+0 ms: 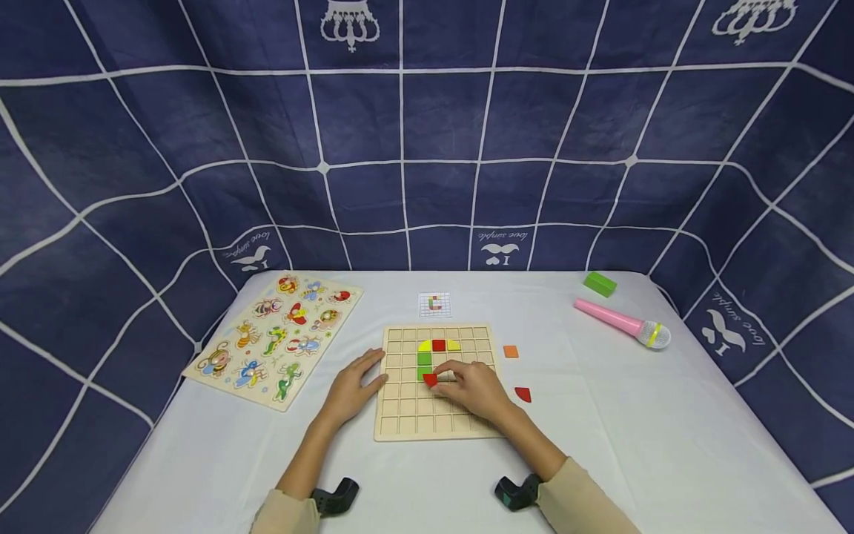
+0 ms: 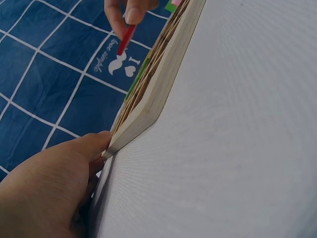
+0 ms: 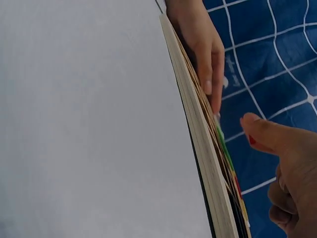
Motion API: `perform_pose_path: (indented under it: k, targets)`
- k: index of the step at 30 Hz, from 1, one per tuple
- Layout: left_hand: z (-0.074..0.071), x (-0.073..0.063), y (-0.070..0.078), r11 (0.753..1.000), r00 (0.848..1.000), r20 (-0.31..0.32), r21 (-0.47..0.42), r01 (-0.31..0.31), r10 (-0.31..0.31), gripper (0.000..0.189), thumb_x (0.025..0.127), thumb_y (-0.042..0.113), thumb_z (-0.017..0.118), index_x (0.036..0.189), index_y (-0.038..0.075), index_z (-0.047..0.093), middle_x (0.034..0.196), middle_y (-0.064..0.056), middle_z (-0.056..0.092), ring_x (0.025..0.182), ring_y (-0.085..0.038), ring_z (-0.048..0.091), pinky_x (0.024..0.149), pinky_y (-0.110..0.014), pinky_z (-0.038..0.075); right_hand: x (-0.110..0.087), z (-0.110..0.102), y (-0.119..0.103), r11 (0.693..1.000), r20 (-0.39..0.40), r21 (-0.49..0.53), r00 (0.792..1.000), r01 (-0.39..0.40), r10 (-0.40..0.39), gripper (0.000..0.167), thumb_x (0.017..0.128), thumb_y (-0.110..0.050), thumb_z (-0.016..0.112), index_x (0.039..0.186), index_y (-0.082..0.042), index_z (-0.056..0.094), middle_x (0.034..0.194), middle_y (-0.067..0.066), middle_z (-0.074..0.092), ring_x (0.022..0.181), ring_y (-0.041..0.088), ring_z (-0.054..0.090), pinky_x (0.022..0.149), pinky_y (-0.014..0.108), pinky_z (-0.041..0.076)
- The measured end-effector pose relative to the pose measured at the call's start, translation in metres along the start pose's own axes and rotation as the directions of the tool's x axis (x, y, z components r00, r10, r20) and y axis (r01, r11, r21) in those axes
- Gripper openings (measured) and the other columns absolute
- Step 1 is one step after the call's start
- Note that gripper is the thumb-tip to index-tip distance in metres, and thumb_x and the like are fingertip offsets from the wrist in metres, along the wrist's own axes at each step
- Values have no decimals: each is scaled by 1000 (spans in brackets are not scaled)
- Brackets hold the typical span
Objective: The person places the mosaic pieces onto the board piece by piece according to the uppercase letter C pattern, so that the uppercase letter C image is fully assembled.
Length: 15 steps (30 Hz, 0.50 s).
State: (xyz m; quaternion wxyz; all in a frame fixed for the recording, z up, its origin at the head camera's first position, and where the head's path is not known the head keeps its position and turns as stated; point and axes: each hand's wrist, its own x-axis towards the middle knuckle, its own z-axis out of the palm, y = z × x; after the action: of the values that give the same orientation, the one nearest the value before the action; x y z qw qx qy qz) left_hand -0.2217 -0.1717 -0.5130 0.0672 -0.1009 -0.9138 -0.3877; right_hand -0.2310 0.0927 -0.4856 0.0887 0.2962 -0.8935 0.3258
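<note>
A wooden grid board (image 1: 416,409) lies in front of me. My right hand (image 1: 475,391) pinches a red quarter-round tile (image 1: 430,380) between thumb and fingers, over the board just below two green square tiles (image 1: 424,359). In the left wrist view that tile (image 2: 127,39) tilts on edge above the grid. Along the top of the greens sit a yellow tile (image 1: 424,346), a red square tile (image 1: 438,345) and another yellow tile (image 1: 454,345). My left hand (image 1: 350,391) rests at the board's left edge, fingers extended and touching it.
Right of the board lie an orange square tile (image 1: 510,351) and another red quarter-round tile (image 1: 523,394). A small pattern card (image 1: 435,305) lies behind it. An insect puzzle board (image 1: 267,394) is at left; a pink toy microphone (image 1: 610,317) and green block (image 1: 600,284) are at right.
</note>
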Motion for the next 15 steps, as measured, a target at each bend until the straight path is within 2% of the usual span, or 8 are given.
perform_pose_path:
  k: [6,15]
  targets:
    - [0,0,1,1000,1000,2,0,5,-5,52,88,30,64,133,10,50,139,-8,44,132,-26,32,108,-45,26,0,12,0,1000,24,-21,1000,18,-18,25,77,-42,72,96,-26,70,44,-16,32,43,0,23,42,17,23]
    - [-1,0,1,1000,1000,5,-1,9,-9,52,88,31,63,133,10,50,140,-8,43,132,-26,32,108,-45,26,-2,17,4,996,30,-79,999,33,-31,27,77,-45,71,96,-25,71,46,-15,34,44,-1,26,47,18,27]
